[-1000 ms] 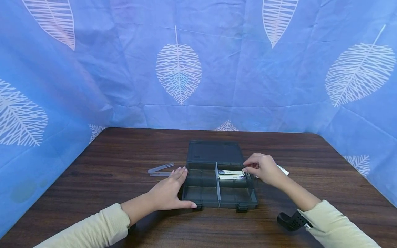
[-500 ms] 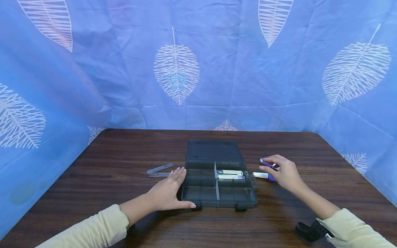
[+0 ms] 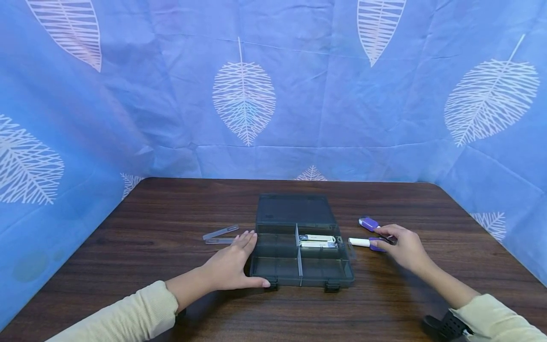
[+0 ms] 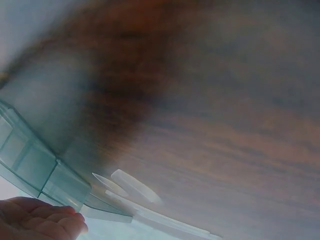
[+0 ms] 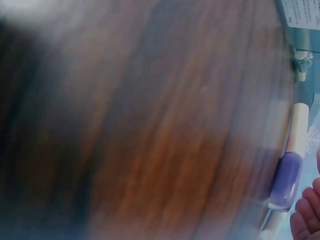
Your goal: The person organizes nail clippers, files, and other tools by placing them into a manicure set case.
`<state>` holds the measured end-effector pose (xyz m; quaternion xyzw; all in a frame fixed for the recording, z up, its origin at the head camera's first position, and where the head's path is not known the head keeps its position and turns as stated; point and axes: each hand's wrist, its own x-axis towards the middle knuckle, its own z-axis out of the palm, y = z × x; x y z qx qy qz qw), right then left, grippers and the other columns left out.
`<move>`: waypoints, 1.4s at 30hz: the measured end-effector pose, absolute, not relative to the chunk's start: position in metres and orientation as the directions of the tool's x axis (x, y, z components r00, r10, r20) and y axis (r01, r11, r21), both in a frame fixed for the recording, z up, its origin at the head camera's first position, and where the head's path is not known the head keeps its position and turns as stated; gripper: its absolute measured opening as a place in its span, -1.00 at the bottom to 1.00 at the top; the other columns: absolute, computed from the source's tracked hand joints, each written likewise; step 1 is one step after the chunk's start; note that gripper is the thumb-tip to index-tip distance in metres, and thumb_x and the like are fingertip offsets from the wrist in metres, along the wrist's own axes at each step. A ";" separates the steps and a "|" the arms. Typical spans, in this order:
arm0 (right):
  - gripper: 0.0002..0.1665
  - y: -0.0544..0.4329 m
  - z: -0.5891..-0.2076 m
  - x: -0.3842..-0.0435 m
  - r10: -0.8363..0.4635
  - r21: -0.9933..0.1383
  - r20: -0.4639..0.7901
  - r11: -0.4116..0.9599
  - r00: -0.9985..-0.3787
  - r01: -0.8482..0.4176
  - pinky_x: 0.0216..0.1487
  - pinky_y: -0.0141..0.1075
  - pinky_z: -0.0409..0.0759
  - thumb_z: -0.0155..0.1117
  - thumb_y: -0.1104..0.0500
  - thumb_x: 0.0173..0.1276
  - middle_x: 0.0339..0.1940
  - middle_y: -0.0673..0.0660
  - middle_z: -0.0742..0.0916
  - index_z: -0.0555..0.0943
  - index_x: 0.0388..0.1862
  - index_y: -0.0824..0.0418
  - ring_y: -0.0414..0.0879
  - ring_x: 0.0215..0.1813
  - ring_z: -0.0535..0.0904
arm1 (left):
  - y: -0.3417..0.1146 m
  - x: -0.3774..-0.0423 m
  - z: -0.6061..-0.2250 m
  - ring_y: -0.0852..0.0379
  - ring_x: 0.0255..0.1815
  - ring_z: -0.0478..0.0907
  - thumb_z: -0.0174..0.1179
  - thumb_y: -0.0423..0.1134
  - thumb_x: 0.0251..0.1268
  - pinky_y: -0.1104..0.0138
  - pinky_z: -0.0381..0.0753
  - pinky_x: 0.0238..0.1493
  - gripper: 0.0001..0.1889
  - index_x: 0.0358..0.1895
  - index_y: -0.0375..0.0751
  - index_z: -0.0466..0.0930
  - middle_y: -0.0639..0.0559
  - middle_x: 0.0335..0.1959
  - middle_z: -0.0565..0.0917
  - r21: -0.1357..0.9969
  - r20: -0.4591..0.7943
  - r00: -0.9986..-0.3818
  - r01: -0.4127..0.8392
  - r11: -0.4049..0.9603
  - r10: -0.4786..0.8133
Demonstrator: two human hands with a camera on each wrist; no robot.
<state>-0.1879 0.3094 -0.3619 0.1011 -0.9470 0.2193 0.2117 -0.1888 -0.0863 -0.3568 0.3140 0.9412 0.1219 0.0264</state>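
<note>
A dark translucent compartment box (image 3: 278,273) lies with its lid (image 3: 295,209) laid back. My left hand (image 3: 231,266) rests along its left side, fingers extended, thumb at the front edge. Two white nail clippers (image 3: 318,241) sit in its back right compartment. Right of the box, two nail polish bottles lie on the table: the nearer polish bottle (image 3: 359,242) has its white cap toward the box, the farther purple polish bottle (image 3: 368,223) its cap under my fingers. My right hand (image 3: 403,247) is low over them, a gap showing between thumb and forefinger.
Two slim translucent strips (image 3: 220,232) lie on the dark wood table (image 3: 171,209) left of the box, close to my left fingertips. Thin dividers (image 3: 300,261) split the box. A blue cloth with white leaves (image 3: 299,118) hangs behind the table.
My right hand has moved from the box's right compartment out to the right and down over the polish bottles, uncovering them. My left hand and the box stay put.
</note>
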 end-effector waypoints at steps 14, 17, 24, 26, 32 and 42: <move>-0.52 0.324 -0.370 -0.186 -0.079 -0.392 0.293 0.899 -0.953 -0.196 -0.07 0.16 0.49 0.40 0.18 0.09 -0.02 0.48 0.61 0.60 -0.06 0.46 0.40 0.02 0.51 | -0.086 -0.189 -0.358 -0.22 0.44 0.09 0.13 0.43 -0.03 0.00 0.37 0.24 0.11 0.41 -0.37 0.05 -0.28 0.44 0.11 0.232 0.035 -0.803 0.586 0.777 0.595; -0.51 0.325 -0.370 -0.186 -0.074 -0.387 0.260 0.906 -0.963 -0.174 -0.06 0.16 0.49 0.40 0.18 0.09 0.00 0.49 0.60 0.59 -0.05 0.47 0.41 0.03 0.49 | -0.086 -0.190 -0.358 -0.21 0.44 0.09 0.13 0.43 -0.03 0.00 0.36 0.26 0.11 0.41 -0.38 0.06 -0.28 0.44 0.11 0.235 0.036 -0.802 0.587 0.775 0.596; -0.56 0.323 -0.371 -0.186 -0.076 -0.394 0.254 0.902 -0.964 -0.175 -0.17 0.06 0.55 0.42 0.22 0.06 -0.13 0.42 0.66 0.62 -0.11 0.45 0.26 -0.13 0.60 | -0.087 -0.190 -0.359 -0.21 0.44 0.09 0.13 0.43 -0.04 0.00 0.36 0.25 0.11 0.41 -0.38 0.06 -0.29 0.44 0.12 0.232 0.042 -0.800 0.591 0.773 0.599; -0.58 0.323 -0.371 -0.186 -0.072 -0.393 0.260 0.903 -0.963 -0.173 -0.19 0.04 0.56 0.42 0.22 0.06 -0.16 0.41 0.67 0.63 -0.12 0.45 0.23 -0.16 0.61 | -0.086 -0.191 -0.359 -0.22 0.44 0.09 0.13 0.43 -0.04 0.00 0.37 0.24 0.11 0.41 -0.38 0.06 -0.29 0.44 0.12 0.230 0.042 -0.799 0.592 0.773 0.600; -0.62 0.324 -0.370 -0.186 -0.053 -0.394 0.249 0.907 -0.967 -0.151 -0.40 -0.28 0.47 0.43 0.21 0.04 -0.36 0.21 0.69 0.65 -0.17 0.40 -0.08 -0.36 0.53 | -0.086 -0.191 -0.359 -0.20 0.45 0.08 0.13 0.42 -0.02 0.01 0.37 0.25 0.10 0.41 -0.38 0.06 -0.28 0.44 0.11 0.224 0.041 -0.794 0.599 0.769 0.606; -0.60 0.324 -0.366 -0.180 -0.029 -0.465 0.192 0.878 -0.981 -0.117 -0.45 -0.44 0.45 0.42 0.13 0.08 -0.39 0.10 0.68 0.65 -0.18 0.39 -0.30 -0.41 0.46 | -0.086 -0.190 -0.357 -0.23 0.45 0.07 0.13 0.42 -0.02 -0.01 0.36 0.26 0.11 0.41 -0.39 0.05 -0.29 0.44 0.10 0.241 0.035 -0.797 0.593 0.768 0.604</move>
